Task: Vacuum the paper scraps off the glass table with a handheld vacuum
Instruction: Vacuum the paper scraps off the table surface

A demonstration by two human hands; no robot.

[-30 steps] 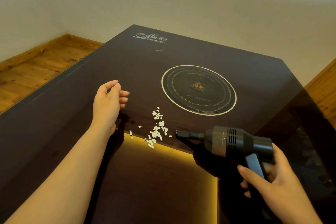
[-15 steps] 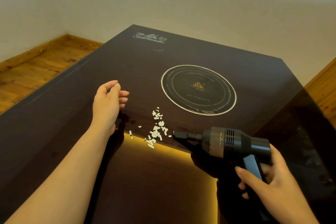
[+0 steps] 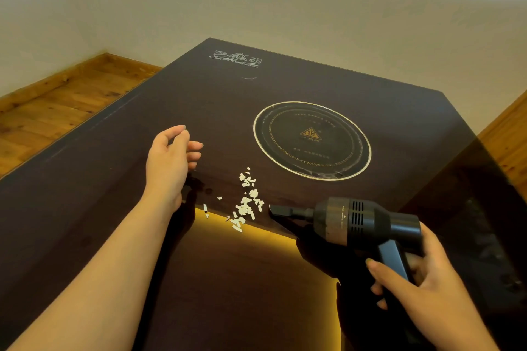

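- Head view: right hand (image 3: 427, 279) clamped on the handheld vacuum (image 3: 359, 222) grip; nozzle just right of the paper scraps (image 3: 246, 202), heaped beside the loosely curled, empty left hand (image 3: 171, 159).
- Risk: nozzle shoves or scatters scraps across the glass table (image 3: 85, 179); the outliers nearest the left hand likely get missed.

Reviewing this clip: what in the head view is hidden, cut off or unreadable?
- Handheld vacuum: handle base hidden by the right hand; body lettering too small.
- Small print inside the round ring on the glass table: too small.
- Table's near edge: cut off by the frame bottom.
- Nozzle touching glass or not: cannot tell.
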